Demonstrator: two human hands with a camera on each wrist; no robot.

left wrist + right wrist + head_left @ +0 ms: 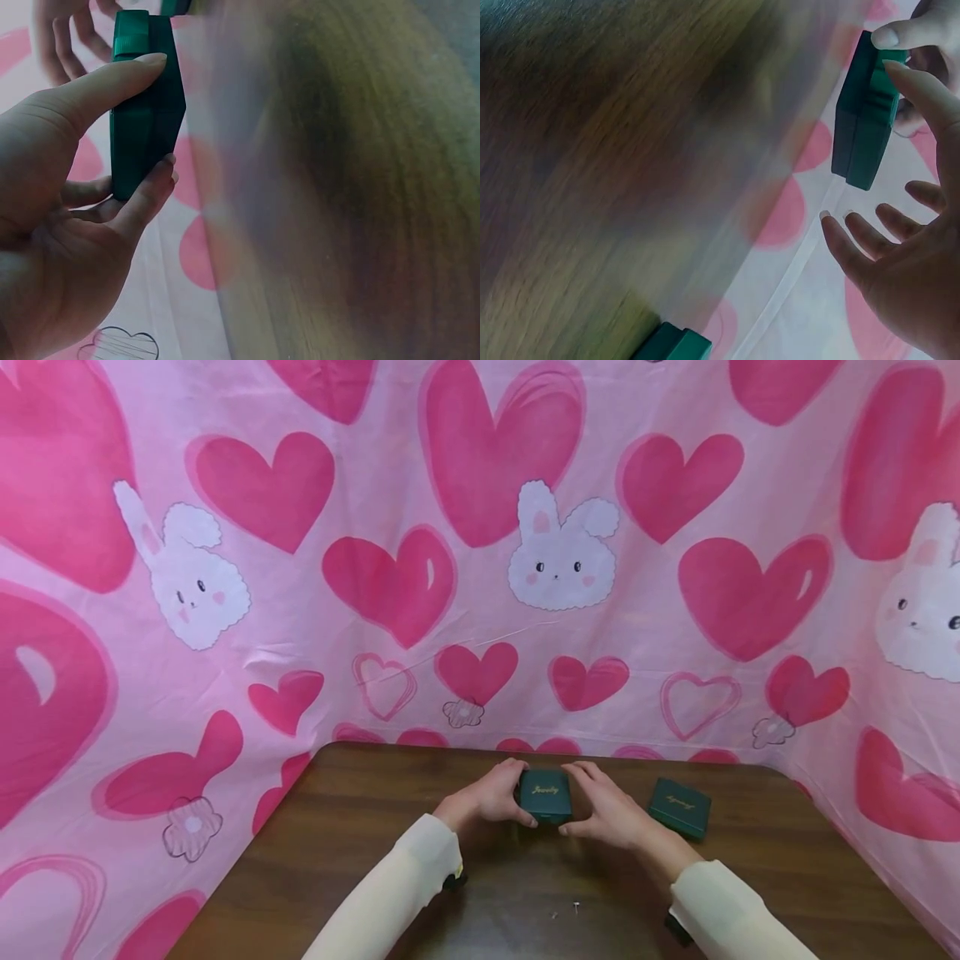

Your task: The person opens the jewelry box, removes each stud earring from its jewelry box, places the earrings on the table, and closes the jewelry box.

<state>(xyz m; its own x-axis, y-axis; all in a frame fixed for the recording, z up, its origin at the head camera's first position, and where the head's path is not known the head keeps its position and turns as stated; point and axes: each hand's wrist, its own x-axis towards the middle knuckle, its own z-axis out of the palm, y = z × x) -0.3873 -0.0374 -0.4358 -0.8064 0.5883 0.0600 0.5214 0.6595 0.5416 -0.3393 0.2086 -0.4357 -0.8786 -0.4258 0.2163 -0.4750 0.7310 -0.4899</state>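
A small dark green box (546, 792) with gold "Jewelry" lettering on its lid is at the middle of the far part of the table. My left hand (497, 795) grips it from the left; in the left wrist view the thumb (139, 75) lies along its front side and the fingers are behind it. To the right of the box is my right hand (609, 810), fingers spread and relaxed. In the right wrist view its thumb overlaps the box (866, 112) near the front, while its other fingers are apart from it.
A second green box (679, 808) with gold lettering sits on the wooden table (360, 860), right of the right hand. Two tiny shiny pieces, one a small metallic piece (577, 907), lie near the front. A pink heart-and-bunny cloth (480, 627) hangs behind and at the sides.
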